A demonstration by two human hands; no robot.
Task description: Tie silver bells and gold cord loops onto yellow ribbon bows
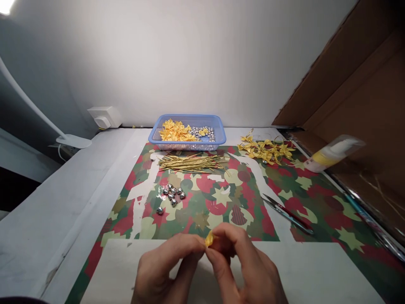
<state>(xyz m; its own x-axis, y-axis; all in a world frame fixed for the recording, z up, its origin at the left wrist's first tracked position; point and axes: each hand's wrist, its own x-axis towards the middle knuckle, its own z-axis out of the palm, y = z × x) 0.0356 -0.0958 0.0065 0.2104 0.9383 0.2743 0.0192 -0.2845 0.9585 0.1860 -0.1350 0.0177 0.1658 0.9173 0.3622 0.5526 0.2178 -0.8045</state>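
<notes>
Near the front edge, over white paper (303,266), both hands meet around a small yellow piece (209,239). My right hand (247,261) pinches it between thumb and index finger. The fingertips of my left hand (174,261) are pressed together at its left side; what they hold, if anything, is too small to make out. Beyond the hands, several silver bells (173,202) lie on the patterned sheet (202,219). A bundle of gold wire stems (190,163) lies behind them.
A blue basket (187,145) at the back holds yellow flowers (177,131) and silver bells. Finished-looking yellow flowers (265,150) lie at back right. Tweezers (287,214), a pump bottle (332,154) and cardboard (354,84) are right. A lamp base (74,140) is left.
</notes>
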